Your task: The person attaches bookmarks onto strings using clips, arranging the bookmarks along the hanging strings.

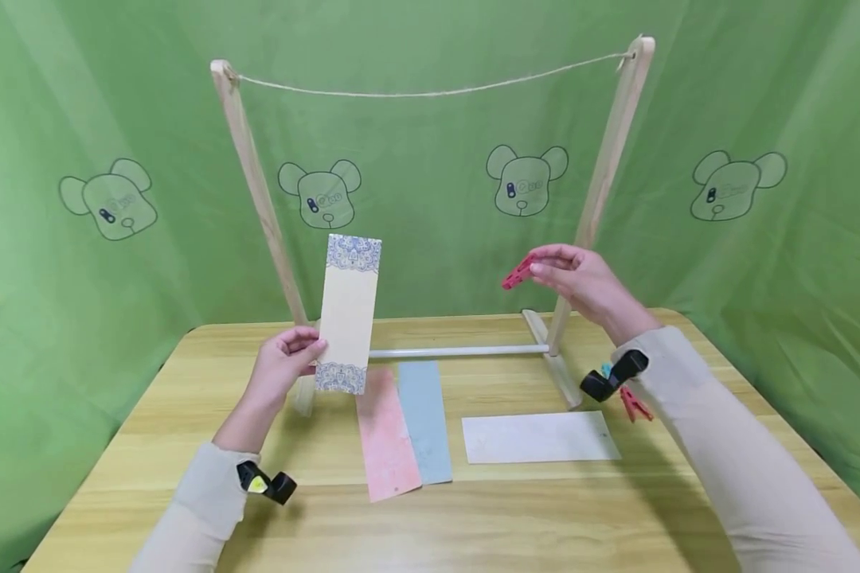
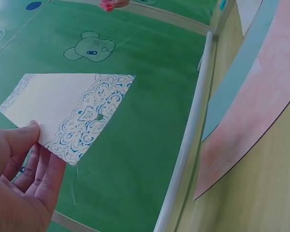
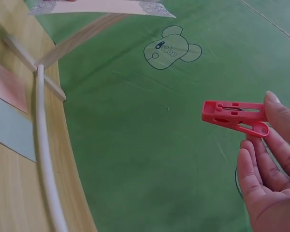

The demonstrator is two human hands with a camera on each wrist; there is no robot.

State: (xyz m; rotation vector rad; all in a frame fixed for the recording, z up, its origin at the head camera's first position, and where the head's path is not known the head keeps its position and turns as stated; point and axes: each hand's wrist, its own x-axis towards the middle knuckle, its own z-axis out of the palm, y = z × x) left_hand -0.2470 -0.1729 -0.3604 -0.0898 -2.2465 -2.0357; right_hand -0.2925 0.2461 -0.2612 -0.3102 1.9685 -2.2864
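Note:
My left hand pinches a cream bookmark by its lower left edge and holds it nearly upright above the table. Blue lace-like patterns band both of its ends, and a small hole shows in one band in the left wrist view. On the other side, my right hand holds a red clothespin between thumb and fingers, its jaws pointing left and closed. Above both hands a thin twine line sags between two wooden posts.
Pink and blue bookmarks overlap on the table. A white bookmark lies to their right. Another red clothespin is partly behind the right wrist camera. A white bar joins the posts low down.

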